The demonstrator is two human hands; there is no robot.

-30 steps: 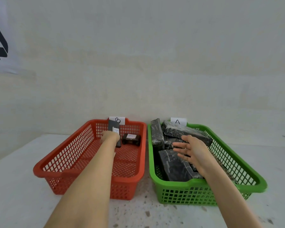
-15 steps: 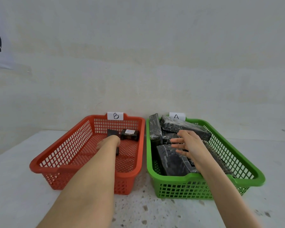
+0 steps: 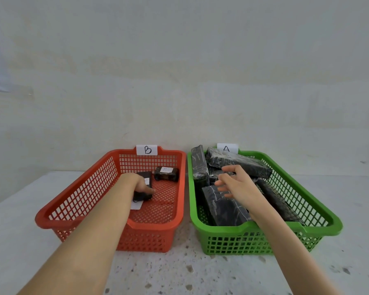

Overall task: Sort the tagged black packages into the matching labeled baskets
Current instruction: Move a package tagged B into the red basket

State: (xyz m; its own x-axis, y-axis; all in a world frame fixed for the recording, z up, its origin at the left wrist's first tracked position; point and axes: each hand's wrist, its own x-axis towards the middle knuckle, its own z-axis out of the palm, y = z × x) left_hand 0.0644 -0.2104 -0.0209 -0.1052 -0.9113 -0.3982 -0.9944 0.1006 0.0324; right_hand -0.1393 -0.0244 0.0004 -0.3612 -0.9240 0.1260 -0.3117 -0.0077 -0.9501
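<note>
Left hand (image 3: 140,185) grips a black package (image 3: 144,194) with curled fingers low in the red basket (image 3: 107,225); right hand (image 3: 238,184) hovers, fingers apart, over the green basket (image 3: 320,227)

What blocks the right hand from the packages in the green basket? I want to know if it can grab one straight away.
Nothing visible does. The right hand hangs open just above the black packages piled in the green basket, with only air between.

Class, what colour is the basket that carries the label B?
The basket labelled B is red-orange, shown clearly in the head view.
</note>
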